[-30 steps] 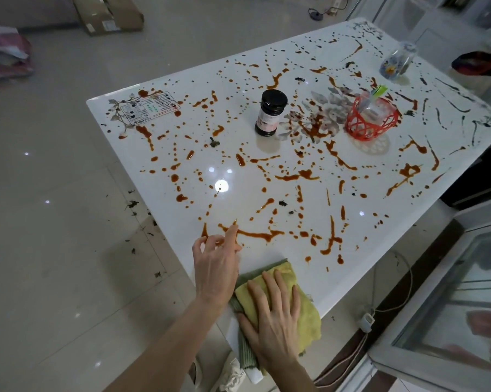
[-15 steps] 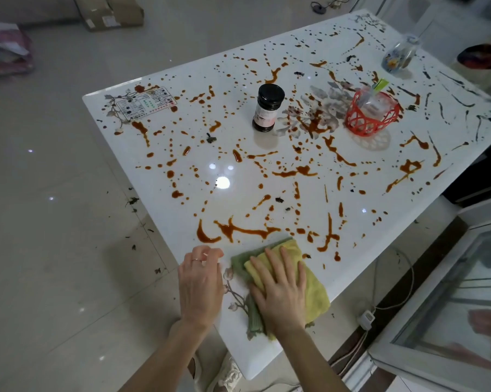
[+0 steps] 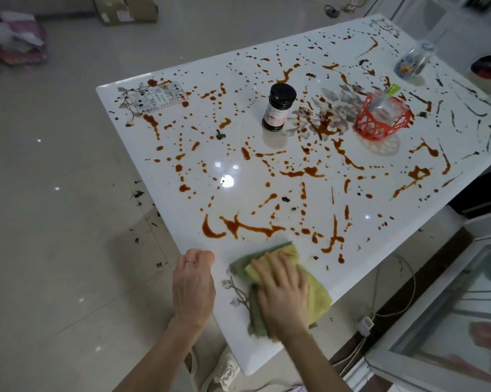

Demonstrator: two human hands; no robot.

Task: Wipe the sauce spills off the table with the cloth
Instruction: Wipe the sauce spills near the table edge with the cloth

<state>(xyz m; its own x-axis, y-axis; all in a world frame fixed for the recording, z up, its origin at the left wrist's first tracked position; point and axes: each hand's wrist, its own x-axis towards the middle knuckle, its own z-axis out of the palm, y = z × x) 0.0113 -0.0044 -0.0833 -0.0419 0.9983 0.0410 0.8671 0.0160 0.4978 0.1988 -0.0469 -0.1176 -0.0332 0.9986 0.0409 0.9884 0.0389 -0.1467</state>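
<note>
A glossy white table [image 3: 238, 176] is covered with brown-red sauce spills [image 3: 247, 227], streaks and drops spread over most of its top. A yellow-green cloth [image 3: 317, 290] lies flat near the table's front corner, just below a thick streak. My right hand [image 3: 283, 295] presses flat on the cloth with straight, spread fingers. My left hand [image 3: 193, 284] rests at the table's left edge beside the cloth, fingers curled under, holding nothing; it wears a ring.
A dark sauce jar [image 3: 278, 108] stands mid-table. A red basket [image 3: 381, 117] with a packet sits to its right, and a glass jar [image 3: 414, 62] at the far right. A printed card [image 3: 156, 97] lies at the far left corner. Glass cabinet [image 3: 448, 321] at right.
My left hand has drawn back from the sauce streak to the table's edge and its fingers have curled. The cloth, under my right hand, has slid a little forward toward the streak.
</note>
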